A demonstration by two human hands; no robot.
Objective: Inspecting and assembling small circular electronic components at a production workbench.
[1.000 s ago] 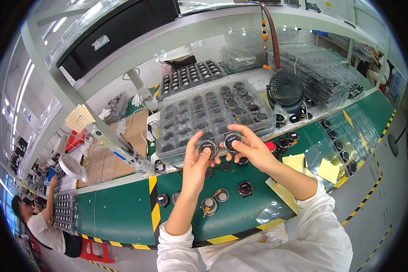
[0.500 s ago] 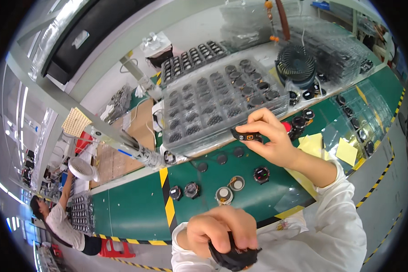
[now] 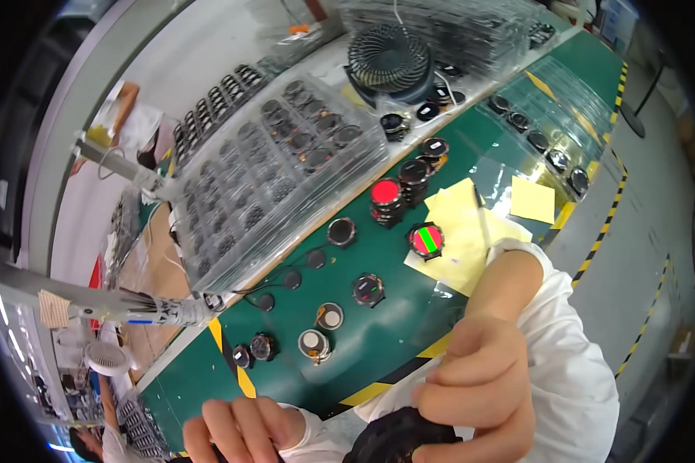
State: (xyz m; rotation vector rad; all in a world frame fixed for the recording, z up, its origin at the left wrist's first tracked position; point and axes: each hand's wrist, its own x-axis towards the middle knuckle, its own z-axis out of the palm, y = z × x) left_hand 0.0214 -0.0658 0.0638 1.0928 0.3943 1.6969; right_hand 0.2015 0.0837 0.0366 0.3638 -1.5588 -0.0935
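My right hand [image 3: 483,386] is close below the head view, its thumb and fingers closed on the edge of a round black watch body [image 3: 394,438], which the lower rim partly cuts off. To its left, my left hand [image 3: 243,432] has its fingers curled; what they hold, if anything, is hidden below the picture. On the green bench, a watch with a lit red-and-green screen [image 3: 425,241] lies on yellow paper. Left of it are a dark-faced watch [image 3: 342,231] and another lit watch [image 3: 369,290]. Two open watch backs [image 3: 314,344] lie nearer, beside two small watches [image 3: 262,346].
Stacked clear trays [image 3: 286,177] of watch parts stand at the back, beside a black fan [image 3: 391,65]. Stacked watches, one red-faced [image 3: 386,192], stand before them. Round black pucks on cables [image 3: 292,279] lie mid-bench. Yellow-black tape [image 3: 367,393] marks the front edge. Another person [image 3: 108,432] is at lower left.
My right hand has come down and nearer from above the bench. My left hand has moved left. The view has swung, and the two watches by the yellow paper now show.
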